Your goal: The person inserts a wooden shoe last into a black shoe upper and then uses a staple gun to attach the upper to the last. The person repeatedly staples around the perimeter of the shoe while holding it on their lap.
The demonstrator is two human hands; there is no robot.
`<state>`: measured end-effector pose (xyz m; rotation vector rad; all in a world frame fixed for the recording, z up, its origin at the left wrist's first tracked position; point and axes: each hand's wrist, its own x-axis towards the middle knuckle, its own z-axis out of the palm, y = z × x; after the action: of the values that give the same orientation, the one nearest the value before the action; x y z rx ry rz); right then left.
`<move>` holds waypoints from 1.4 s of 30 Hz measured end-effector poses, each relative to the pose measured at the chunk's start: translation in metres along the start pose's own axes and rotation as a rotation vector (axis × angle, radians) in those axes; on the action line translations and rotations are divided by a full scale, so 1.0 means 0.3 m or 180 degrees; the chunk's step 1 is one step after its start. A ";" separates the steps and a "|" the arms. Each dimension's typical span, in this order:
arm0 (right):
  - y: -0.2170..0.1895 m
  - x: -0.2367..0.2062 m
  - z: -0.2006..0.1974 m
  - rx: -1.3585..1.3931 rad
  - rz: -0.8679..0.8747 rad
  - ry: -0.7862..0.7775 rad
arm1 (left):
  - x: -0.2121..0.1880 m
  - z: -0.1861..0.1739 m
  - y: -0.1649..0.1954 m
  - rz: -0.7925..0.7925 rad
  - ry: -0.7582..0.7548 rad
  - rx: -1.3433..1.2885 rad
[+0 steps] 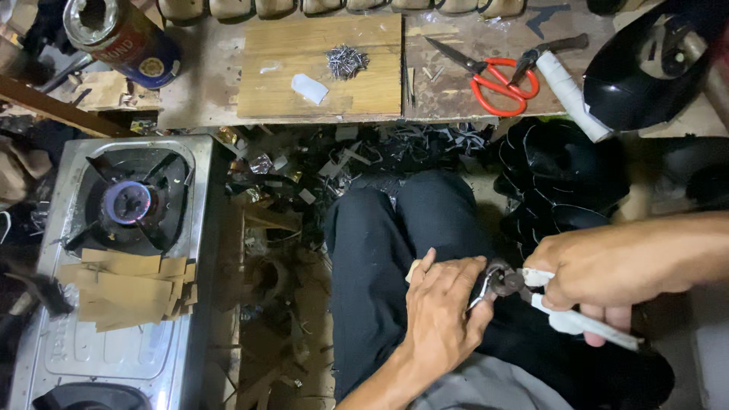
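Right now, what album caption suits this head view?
Right hand grips white-handled pincers against a piece under the left hand.

A stove (114, 250) stands left of the knees (402, 228). Nails (346, 61) lie on a board (319, 83) ahead, scissors (497, 82) to its right.

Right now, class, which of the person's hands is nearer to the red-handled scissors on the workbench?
Right. The right hand grips pincers almost directly below the scissors; the left hand lies lower, further left on the lap.
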<state>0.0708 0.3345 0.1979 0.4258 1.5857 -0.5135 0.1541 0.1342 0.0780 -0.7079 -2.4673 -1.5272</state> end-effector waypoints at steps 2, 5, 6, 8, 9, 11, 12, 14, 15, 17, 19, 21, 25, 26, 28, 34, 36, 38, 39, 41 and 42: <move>-0.003 0.007 -0.016 -0.0221 -0.0111 -0.0134 | -0.003 0.004 0.001 0.0053 -0.0055 0.0055; 0.002 0.022 -0.030 -0.0525 -0.0231 -0.0056 | 0.002 0.003 -0.004 0.0035 -0.0033 0.0065; 0.006 0.028 -0.029 -0.0625 -0.0273 0.0023 | 0.007 -0.001 -0.008 0.0033 -0.0015 0.0044; 0.016 0.041 -0.014 -0.0725 -0.0415 0.0183 | 0.018 -0.016 -0.018 0.0013 0.0032 0.0003; 0.019 0.050 -0.001 -0.0786 -0.0489 0.0255 | 0.026 -0.025 -0.025 -0.0041 0.0054 -0.0022; 0.023 0.068 0.038 -0.0422 -0.0451 0.0634 | 0.044 -0.045 -0.041 -0.0151 0.0095 -0.0068; 0.022 0.076 0.061 -0.0231 -0.0438 0.0830 | 0.052 -0.056 -0.050 -0.0188 0.0114 -0.0096; 0.019 0.090 0.100 -0.0455 -0.1010 0.1153 | 0.065 -0.075 -0.066 -0.0260 0.0151 -0.0156; 0.016 0.098 0.118 -0.0552 -0.1298 0.1317 | 0.072 -0.082 -0.075 -0.0279 0.0161 -0.0161; 0.009 0.121 0.159 -0.0248 -0.1325 0.1613 | 0.082 -0.090 -0.087 -0.0315 0.0164 -0.0179; 0.012 0.143 0.193 0.0002 -0.1413 0.1888 | 0.093 -0.089 -0.094 -0.0331 0.0162 -0.0150; 0.016 0.171 0.223 0.0188 -0.1541 0.2139 | 0.102 -0.085 -0.095 -0.0316 0.0158 -0.0139; 0.033 0.221 0.252 0.0070 -0.2075 0.2723 | 0.115 -0.091 -0.093 -0.0308 0.0118 -0.0102; 0.037 0.232 0.256 0.0108 -0.2048 0.2748 | 0.118 -0.098 -0.094 -0.0316 0.0095 -0.0094; 0.043 0.250 0.260 0.0127 -0.2057 0.2799 | 0.124 -0.118 -0.099 -0.0342 -0.0139 -0.0105; 0.024 0.295 0.265 0.0145 -0.2332 0.2946 | 0.136 -0.168 -0.126 -0.0437 -0.0575 -0.0221; 0.014 0.304 0.267 0.0118 -0.2307 0.3040 | 0.146 -0.174 -0.144 -0.0372 -0.0630 -0.0236; 0.006 0.309 0.267 0.0115 -0.2528 0.3116 | 0.154 -0.181 -0.167 -0.0225 -0.0728 -0.0247; 0.005 0.311 0.266 0.0114 -0.2625 0.3150 | 0.157 -0.182 -0.178 -0.0181 -0.0761 -0.0227; 0.003 0.315 0.265 0.0208 -0.2470 0.3086 | 0.159 -0.185 -0.196 -0.0115 -0.0818 -0.0169; 0.003 0.319 0.265 0.0263 -0.2403 0.3068 | 0.158 -0.184 -0.201 -0.0132 -0.0812 -0.0097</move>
<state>0.1295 0.2876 0.0987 0.0973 2.6844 -1.0410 0.0782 0.0785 0.0729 -0.9146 -2.6594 -1.5807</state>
